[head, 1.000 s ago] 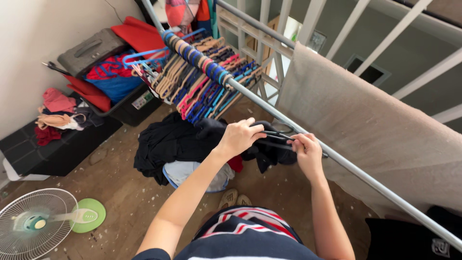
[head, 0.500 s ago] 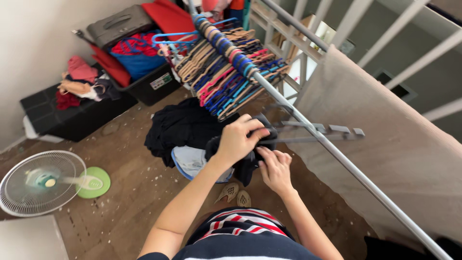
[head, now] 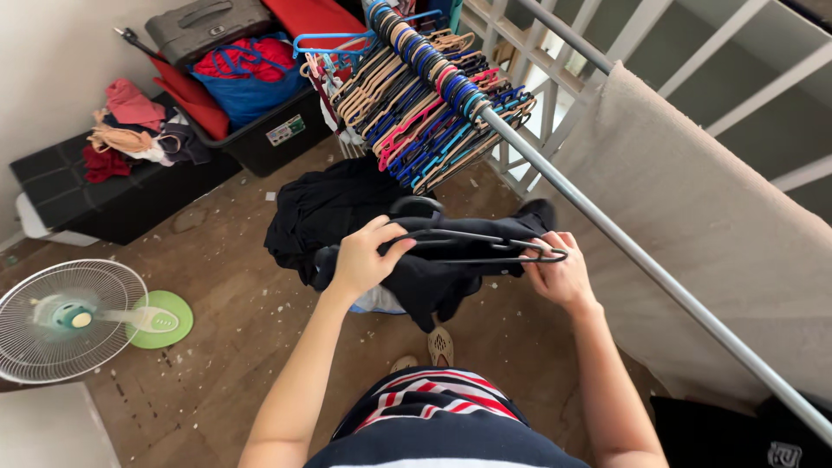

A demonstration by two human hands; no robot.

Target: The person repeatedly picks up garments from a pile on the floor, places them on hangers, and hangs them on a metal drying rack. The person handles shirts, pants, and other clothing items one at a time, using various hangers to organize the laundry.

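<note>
My left hand (head: 364, 256) grips one end of a dark hanger (head: 472, 245) that carries a black garment (head: 438, 276). My right hand (head: 559, 274) holds the hanger's other end and the cloth there. The garment droops between my hands, just below and in front of the grey metal rail (head: 659, 279). A dense row of coloured hangers (head: 425, 97) is bunched on the rail farther back. Under my hands, a pile of black clothes (head: 321, 204) lies over a basket on the floor.
A beige towel (head: 702, 225) drapes over the white railing at right. A standing fan (head: 65, 318) sits on the floor at left. A black bench (head: 104, 195) with clothes, a black bin (head: 269, 134) with a blue bag, and a grey suitcase (head: 204, 22) line the wall.
The hanger has come off the rail. My hands have moved apart, each to one end of the hanger, and the black garment is now spread along it.
</note>
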